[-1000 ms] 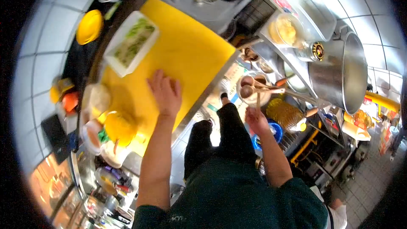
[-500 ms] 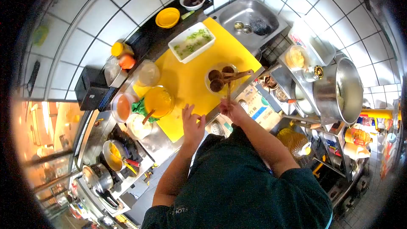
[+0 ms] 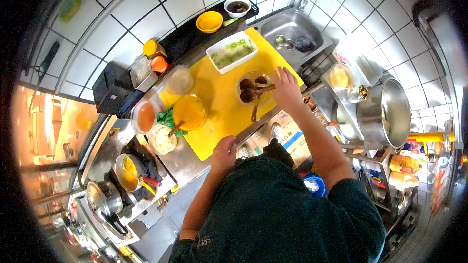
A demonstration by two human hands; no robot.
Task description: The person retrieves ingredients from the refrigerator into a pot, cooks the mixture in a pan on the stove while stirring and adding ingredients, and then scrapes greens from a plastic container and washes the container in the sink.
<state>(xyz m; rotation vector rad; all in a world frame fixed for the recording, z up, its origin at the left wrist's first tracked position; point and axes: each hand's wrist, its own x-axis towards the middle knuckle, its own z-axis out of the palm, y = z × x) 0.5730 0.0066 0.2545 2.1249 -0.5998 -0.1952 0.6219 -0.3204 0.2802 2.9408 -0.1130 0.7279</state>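
A clear round bowl [image 3: 258, 110] with several dark wooden ladles [image 3: 247, 95] stands on the yellow board [image 3: 219, 112]. My right hand [image 3: 288, 90] is at the bowl's right side, fingers stretched out, by the ends of two ladle handles; whether it touches them is unclear. Below the board's front edge, my left hand [image 3: 224, 154] has its fingers curled in, with nothing visible in them. A white rectangular dish [image 3: 223, 69] with chopped greens lies at the board's back. At its left end stands a container of yellow food [image 3: 189, 113] beside a green cloth [image 3: 166, 117].
Tubs of orange [image 3: 146, 116] and pale [image 3: 162, 140] food stand left of the board. A pan [image 3: 127, 173] and a lidded pot [image 3: 105, 198] are at lower left. The sink [image 3: 292, 31] is behind the board, and a large steel pot [image 3: 385, 112] stands at right.
The bowl of ladles has come from the right-hand shelf onto the board. My right hand has let go of a ladle handle and moved right. My left hand's fingers have curled in.
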